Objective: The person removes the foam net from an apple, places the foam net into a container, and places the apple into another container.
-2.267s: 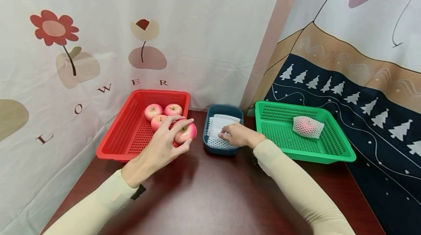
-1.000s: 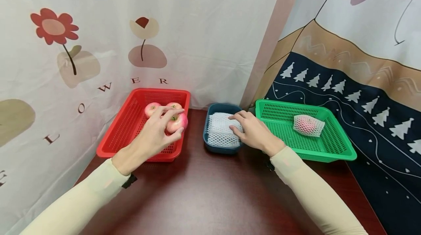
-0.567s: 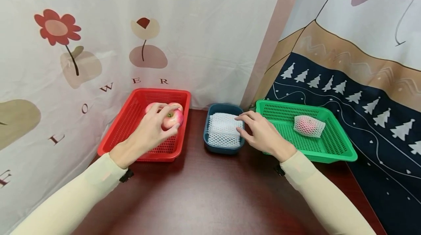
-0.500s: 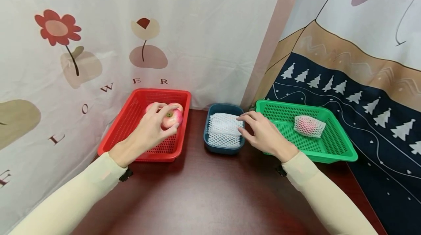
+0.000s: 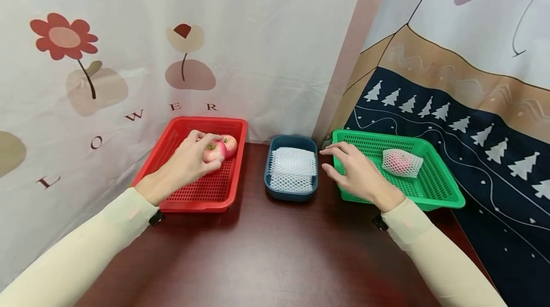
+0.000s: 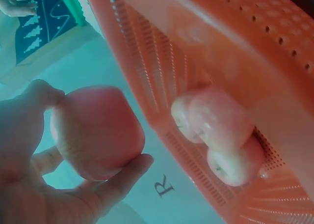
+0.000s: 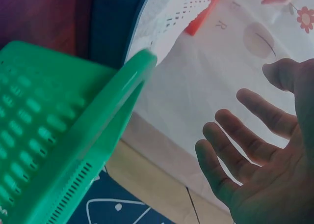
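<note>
My left hand [image 5: 185, 159] pinches an apple [image 5: 213, 152] between thumb and fingers over the red basket [image 5: 223, 204]. Seen from the left wrist, this apple [image 6: 98, 130] is apart from the apples [image 6: 221, 118] lying in the basket. The head view shows one of those, another apple [image 5: 229, 144], just beyond the held one; the rest are hidden by the hand. My right hand [image 5: 358, 171], fingers spread and holding nothing, hovers by the left edge of the green basket [image 5: 442, 202]. Left of it stands a dark blue bin [image 5: 292, 196] with white foam net sleeves [image 5: 293, 168].
In the green basket lies an apple in a foam net [image 5: 402, 163]. All three containers stand in a row at the back of the dark red-brown table [image 5: 275, 249]. Behind them hangs a printed curtain [image 5: 266, 58].
My left hand has carried the apple leftward and farther over the red basket. My right hand has drawn back from the sleeves in the blue bin and moved right, its fingers opening out.
</note>
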`<action>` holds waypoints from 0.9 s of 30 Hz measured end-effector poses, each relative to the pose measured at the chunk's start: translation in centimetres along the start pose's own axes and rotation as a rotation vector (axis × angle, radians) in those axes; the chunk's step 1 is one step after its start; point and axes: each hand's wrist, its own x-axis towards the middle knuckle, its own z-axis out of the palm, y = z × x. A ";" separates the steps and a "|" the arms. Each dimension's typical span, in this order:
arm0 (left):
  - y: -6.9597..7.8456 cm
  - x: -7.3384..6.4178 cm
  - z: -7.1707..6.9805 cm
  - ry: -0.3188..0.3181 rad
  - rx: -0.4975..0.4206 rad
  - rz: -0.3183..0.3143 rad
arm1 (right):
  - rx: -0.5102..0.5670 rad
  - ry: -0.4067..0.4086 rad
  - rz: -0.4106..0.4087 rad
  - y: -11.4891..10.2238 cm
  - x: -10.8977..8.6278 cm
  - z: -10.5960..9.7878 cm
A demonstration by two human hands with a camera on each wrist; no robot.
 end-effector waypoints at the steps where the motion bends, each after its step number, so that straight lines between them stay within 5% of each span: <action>1: -0.2 0.1 -0.1 -0.015 0.005 -0.011 | 0.001 -0.001 0.007 0.1 -0.1 -0.1; 18: -4.3 1.0 -1.3 -0.128 0.078 -0.126 | 0.023 -0.029 0.076 2.7 -0.8 -2.2; 27: -6.3 1.4 -1.6 -0.175 0.148 -0.105 | 0.023 -0.021 0.108 4.2 -1.1 -3.0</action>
